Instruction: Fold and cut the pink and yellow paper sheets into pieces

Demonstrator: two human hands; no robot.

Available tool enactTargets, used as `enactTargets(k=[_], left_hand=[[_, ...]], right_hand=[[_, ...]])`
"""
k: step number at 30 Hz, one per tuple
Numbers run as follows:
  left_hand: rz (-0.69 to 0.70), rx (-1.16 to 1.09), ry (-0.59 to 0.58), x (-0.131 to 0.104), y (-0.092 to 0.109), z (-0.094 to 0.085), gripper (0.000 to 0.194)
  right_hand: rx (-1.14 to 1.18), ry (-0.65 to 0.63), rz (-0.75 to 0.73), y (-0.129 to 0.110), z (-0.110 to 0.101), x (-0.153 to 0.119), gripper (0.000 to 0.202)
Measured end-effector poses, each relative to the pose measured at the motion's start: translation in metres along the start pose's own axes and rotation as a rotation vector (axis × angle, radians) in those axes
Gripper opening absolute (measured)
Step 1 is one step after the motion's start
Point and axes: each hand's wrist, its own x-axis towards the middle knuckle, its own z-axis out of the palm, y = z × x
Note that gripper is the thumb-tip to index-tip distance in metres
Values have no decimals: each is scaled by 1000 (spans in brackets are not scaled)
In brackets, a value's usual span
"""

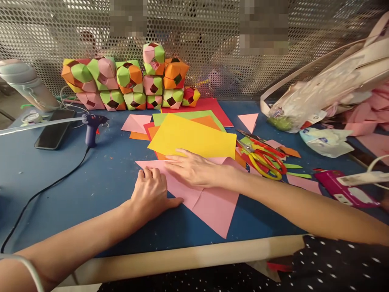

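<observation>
A sheet of pink paper (217, 209) lies in front of me, folded over along a slanting edge. My right hand (194, 168) rests flat across it with the fingers stretched to the left. At the paper's left edge is my left hand (152, 188), its fingers curled down on the corner and its thumb stretched along the folded edge. Just beyond my hands a yellow sheet (191, 136) tops a loose pile of coloured paper, with a green sheet (161, 119) and a red sheet (215, 111) showing behind it.
Folded paper balls (129, 77) stand stacked against the mesh panel. A purple glue gun (91, 129) and a phone (54, 129) are on the left, beside a bottle (27, 83). Scissors (264, 160), paper scraps (296, 166) and a magenta power strip (346, 186) lie on the right.
</observation>
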Motion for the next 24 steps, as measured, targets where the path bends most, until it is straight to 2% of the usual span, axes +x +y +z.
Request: enactTargets(k=[5, 8, 10, 12, 15, 18, 21, 24], left_hand=[[6, -21, 6, 0, -1, -1, 74], [8, -14, -17, 1, 0, -2, 73], [-2, -10, -39, 2, 0, -4, 73], [-12, -1, -43, 2, 0, -4, 73], [2, 25, 1, 1, -1, -2, 73], [19, 52, 55, 0, -2, 3, 73], [36, 83, 105, 0, -4, 7, 73], [54, 88, 161, 0, -5, 8, 70]], right_hand=[[-58, -22, 184, 7, -7, -81, 55], [-105, -34, 283, 13, -11, -124, 53], [-145, -19, 358, 16, -14, -141, 47], [-165, 47, 440, 17, -21, -146, 41], [-145, 222, 481, 11, -33, -125, 37], [-97, 353, 428, -4, -35, -77, 37], [0, 342, 285, -23, -17, -23, 43], [83, 234, 261, -31, 10, 14, 51]])
